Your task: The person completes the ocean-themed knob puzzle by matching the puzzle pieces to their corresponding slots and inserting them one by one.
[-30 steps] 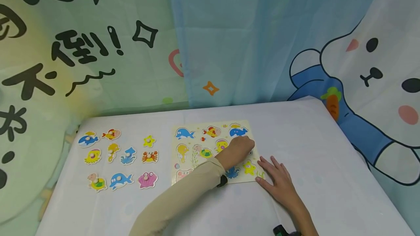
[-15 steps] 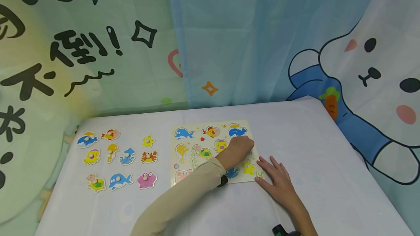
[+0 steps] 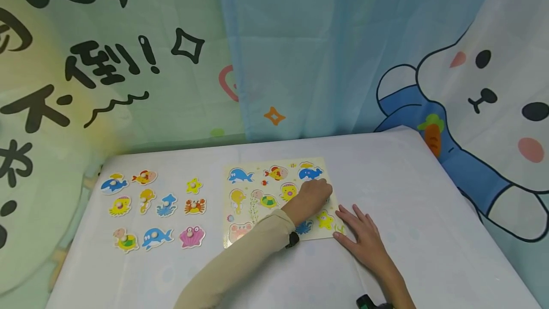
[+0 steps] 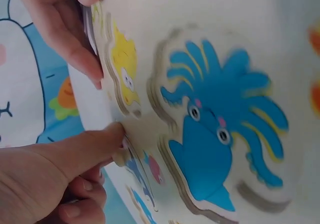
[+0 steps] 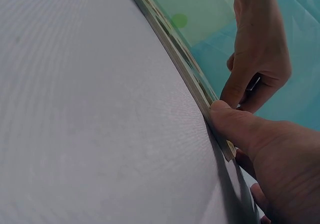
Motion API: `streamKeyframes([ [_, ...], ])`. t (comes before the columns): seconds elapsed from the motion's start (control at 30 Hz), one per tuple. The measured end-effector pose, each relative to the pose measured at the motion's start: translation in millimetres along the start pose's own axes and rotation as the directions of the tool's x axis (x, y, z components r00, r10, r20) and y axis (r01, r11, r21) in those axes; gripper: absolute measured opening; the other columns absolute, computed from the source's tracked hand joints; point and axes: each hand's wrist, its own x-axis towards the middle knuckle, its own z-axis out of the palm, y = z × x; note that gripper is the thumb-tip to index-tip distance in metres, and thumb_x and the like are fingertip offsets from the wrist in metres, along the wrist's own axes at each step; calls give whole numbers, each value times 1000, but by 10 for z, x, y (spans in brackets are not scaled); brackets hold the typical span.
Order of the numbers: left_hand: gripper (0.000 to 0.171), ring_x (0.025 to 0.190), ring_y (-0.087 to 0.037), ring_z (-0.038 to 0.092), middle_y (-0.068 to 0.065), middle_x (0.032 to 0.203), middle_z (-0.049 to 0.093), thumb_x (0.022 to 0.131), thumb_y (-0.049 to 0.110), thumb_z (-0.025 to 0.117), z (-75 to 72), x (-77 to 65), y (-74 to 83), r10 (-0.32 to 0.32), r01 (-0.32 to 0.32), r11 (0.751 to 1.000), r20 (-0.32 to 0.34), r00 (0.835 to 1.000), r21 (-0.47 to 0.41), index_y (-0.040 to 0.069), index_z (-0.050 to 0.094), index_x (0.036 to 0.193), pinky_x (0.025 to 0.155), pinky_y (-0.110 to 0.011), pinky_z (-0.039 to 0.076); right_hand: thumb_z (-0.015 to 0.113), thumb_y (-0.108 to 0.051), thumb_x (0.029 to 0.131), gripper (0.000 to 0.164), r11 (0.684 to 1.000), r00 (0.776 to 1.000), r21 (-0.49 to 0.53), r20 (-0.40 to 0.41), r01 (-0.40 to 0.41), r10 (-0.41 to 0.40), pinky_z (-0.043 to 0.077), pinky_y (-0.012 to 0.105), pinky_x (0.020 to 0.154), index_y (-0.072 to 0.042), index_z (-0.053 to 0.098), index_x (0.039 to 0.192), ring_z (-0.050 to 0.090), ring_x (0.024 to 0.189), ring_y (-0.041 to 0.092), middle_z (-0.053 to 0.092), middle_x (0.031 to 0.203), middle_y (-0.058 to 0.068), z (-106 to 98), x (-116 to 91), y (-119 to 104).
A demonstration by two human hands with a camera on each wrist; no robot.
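My left hand [image 3: 313, 197], in a beige sleeve, is over the right side of a pale puzzle board [image 3: 272, 162]. In the left wrist view, its thumb and index finger pinch the small wooden knob [image 4: 120, 157] of a puzzle piece [image 4: 136, 170] with blue on it, which sits at its recess; the fingers hide part of it. Nearer the camera lies the blue squid recess [image 4: 215, 119]. My right hand [image 3: 364, 237] rests with extended fingers against the board's lower right corner, its thumb [image 5: 235, 124] on the edge.
Several loose knobbed pieces lie left of the board, among them a crab [image 3: 196, 206], a pink shell [image 3: 192, 236], a blue whale [image 3: 157, 237] and a turtle [image 3: 126, 240]. A white cloth [image 3: 429, 232] covers the table; a printed curtain [image 3: 300, 61] hangs behind.
Both hands keep their places on the board. The left sleeve has shifted very slightly to the right at the bottom of the head view.
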Motion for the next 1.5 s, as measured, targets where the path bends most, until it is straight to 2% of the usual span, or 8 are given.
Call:
streamKeyframes([
  [0.4, 23, 80, -9, 51, 2, 99, 64, 92, 21, 66, 46, -34, 61, 20, -21, 998, -10, 1000, -64, 17, 67, 115, 74, -17, 46, 70, -34, 85, 58, 1000, 1000, -10, -2, 8, -8, 12, 67, 112, -12, 54, 136, 24, 143, 45, 47, 148, 15, -10, -13, 60],
  [0.53, 24, 77, -9, 50, 1, 101, 63, 94, 18, 63, 39, -100, 92, 12, -15, 991, -22, 1000, -132, 16, 66, 117, 70, -18, 44, 71, -33, 85, 57, 999, 999, -7, -18, 38, -38, 13, 68, 111, -11, 55, 135, 27, 141, 46, 48, 146, 16, -5, -24, 81],
  [0.73, 44, 84, -8, 53, 0, 114, 63, 94, 26, 63, -106, -252, 146, 7, -37, 964, -113, 994, -263, 18, 54, 137, 73, -17, 47, 70, -34, 86, 58, 999, 999, -9, -13, 49, -49, 14, 68, 110, -12, 54, 136, 27, 142, 46, 48, 147, 14, -60, -24, 103],
  [0.9, 46, 89, -6, 60, 1, 117, 65, 95, 29, 61, -262, -391, 205, 29, -87, 953, -197, 980, -291, 17, 51, 139, 75, -16, 49, 70, -34, 86, 58, 998, 997, -16, -33, 63, -64, 15, 68, 110, -14, 53, 138, 28, 141, 47, 48, 147, 13, -124, -7, 98],
  [1.03, 46, 93, -6, 62, 1, 115, 68, 96, 29, 61, -322, -514, 250, 46, -114, 940, -210, 977, -322, 17, 51, 139, 78, -16, 50, 70, -34, 85, 59, 998, 998, -13, -35, 56, -56, 14, 68, 110, -15, 53, 138, 28, 141, 46, 50, 146, 14, -125, -7, 78],
  [1.17, 46, 78, -3, 56, 2, 99, 68, 95, 28, 62, -314, -671, 242, 54, -124, 914, -187, 981, -387, 16, 52, 138, 65, -12, 44, 70, -34, 85, 56, 999, 999, -8, -23, 40, -40, 13, 68, 111, -14, 55, 136, 27, 142, 46, 49, 146, 14, -79, -15, 66],
  [1.27, 46, 70, -1, 50, 5, 88, 64, 95, 28, 63, -273, -846, 180, 51, -121, 898, -172, 984, -424, 16, 53, 138, 58, -12, 38, 70, -34, 85, 56, 999, 999, -13, -20, 31, -31, 13, 68, 111, -13, 56, 135, 27, 142, 45, 48, 147, 14, -39, -15, 61],
  [1.5, 42, 65, 1, 44, 11, 75, 53, 93, 27, 64, 1, -1476, -51, 20, -73, 869, -114, 993, -490, 19, 57, 134, 58, -12, 37, 69, -36, 86, 56, 1000, 1000, -27, -6, 0, 0, 11, 65, 114, -12, 56, 135, 25, 144, 42, 48, 148, 12, 22, -16, 23],
])
